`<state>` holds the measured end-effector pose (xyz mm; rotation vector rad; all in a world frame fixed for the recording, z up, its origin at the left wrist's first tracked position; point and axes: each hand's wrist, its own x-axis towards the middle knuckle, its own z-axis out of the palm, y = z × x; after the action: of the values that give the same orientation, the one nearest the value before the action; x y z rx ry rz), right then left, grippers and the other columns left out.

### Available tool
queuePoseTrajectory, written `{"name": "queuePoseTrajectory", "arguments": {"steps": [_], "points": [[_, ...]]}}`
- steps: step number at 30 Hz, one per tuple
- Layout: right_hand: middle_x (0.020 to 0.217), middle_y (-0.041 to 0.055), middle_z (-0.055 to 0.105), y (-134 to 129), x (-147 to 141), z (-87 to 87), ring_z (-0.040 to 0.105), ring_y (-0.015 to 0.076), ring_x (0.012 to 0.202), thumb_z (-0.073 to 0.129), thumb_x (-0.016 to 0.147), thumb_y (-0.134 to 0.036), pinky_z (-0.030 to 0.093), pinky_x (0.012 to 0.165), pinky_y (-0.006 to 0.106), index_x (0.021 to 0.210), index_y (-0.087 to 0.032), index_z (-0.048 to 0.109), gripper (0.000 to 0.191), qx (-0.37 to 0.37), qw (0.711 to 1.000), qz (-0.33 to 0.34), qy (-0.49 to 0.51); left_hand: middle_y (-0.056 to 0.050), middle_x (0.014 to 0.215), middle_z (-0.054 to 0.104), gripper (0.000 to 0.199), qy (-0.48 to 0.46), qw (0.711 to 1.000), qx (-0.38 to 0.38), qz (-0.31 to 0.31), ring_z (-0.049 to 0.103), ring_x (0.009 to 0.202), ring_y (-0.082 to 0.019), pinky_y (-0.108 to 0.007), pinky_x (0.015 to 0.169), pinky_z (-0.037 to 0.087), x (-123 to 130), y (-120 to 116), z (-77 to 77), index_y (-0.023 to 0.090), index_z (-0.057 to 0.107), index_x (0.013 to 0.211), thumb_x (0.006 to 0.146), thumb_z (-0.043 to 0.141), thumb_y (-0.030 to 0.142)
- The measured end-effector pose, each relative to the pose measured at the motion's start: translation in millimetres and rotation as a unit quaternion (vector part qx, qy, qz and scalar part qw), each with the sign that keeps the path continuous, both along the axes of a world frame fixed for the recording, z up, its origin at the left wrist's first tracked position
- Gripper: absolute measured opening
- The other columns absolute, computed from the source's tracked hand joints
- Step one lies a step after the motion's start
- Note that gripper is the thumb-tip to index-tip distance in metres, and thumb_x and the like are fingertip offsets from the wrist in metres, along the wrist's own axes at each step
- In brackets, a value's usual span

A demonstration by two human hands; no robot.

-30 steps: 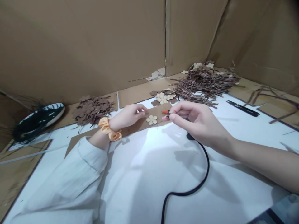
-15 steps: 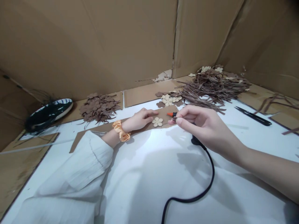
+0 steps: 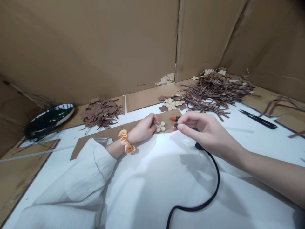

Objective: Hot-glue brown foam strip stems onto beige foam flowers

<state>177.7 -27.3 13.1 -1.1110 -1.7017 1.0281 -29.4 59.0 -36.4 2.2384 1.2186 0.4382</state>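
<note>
Working apart, left hand (image 3: 144,128) presses cardboard strip (image 3: 102,133), right hand (image 3: 202,132) pinches orange-tipped tool (image 3: 174,118).

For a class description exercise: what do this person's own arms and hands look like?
The left arm wears a loose white sleeve, with a ruffled peach-orange scrunchie at the wrist. The right forearm and right hand show no sleeve or band.

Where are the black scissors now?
The black scissors lie at the far right of the head view, on the white sheet, beyond the right hand.
</note>
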Motion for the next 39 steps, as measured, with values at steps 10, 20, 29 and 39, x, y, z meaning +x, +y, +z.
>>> {"name": "queuePoseTrajectory", "arguments": {"steps": [10, 20, 29, 39], "points": [[0.07, -0.0004, 0.059, 8, -1, -12.7, 0.052, 0.0121, 0.064, 0.055, 0.08, -0.021, 0.039, 0.058, 0.023, 0.072, -0.017, 0.058, 0.01, -0.03, 0.996, 0.038, -0.07, -0.01, 0.094, 0.061, 0.014, 0.06, 0.998, 0.01, -0.005, 0.056, 0.086, -0.022, -0.035, 0.079, 0.044, 1, -2, 8.9, 0.017, 0.052, 0.091, 0.083, 0.042, 0.022], [0.068, -0.0022, 0.058, 14, 0, -23.1, 0.05, 0.011, 0.063, 0.054, 0.079, -0.021, 0.036, 0.058, 0.023, 0.075, -0.017, 0.06, 0.008, -0.045, 0.993, 0.034, -0.105, -0.005, 0.085, 0.062, 0.029, -0.106, 0.977, -0.183, 0.022, 0.057, 0.078, -0.018, -0.028, 0.069, 0.044, 13, -29, 40.6, 0.015, 0.056, 0.085, 0.078, 0.055, 0.044], [0.063, -0.0037, 0.055, 13, -2, -22.2, 0.046, 0.0087, 0.058, 0.055, 0.082, -0.02, 0.034, 0.056, 0.022, 0.074, -0.016, 0.059, 0.009, -0.004, 0.998, 0.0, -0.07, -0.001, 0.073, 0.052, 0.02, -0.076, 0.989, -0.125, 0.038, 0.047, 0.067, -0.014, -0.027, 0.062, 0.036, 21, -48, 56.2, 0.015, 0.055, 0.079, 0.081, 0.052, 0.035], [0.07, -0.0018, 0.059, 14, 0, -23.7, 0.049, 0.0098, 0.064, 0.056, 0.082, -0.018, 0.038, 0.061, 0.022, 0.075, -0.016, 0.061, 0.01, 0.027, 0.998, -0.003, -0.057, -0.002, 0.075, 0.054, 0.018, -0.138, 0.982, -0.113, 0.06, 0.049, 0.069, -0.015, -0.028, 0.064, 0.038, 27, -58, 50.9, 0.014, 0.057, 0.086, 0.082, 0.052, 0.03]]}}
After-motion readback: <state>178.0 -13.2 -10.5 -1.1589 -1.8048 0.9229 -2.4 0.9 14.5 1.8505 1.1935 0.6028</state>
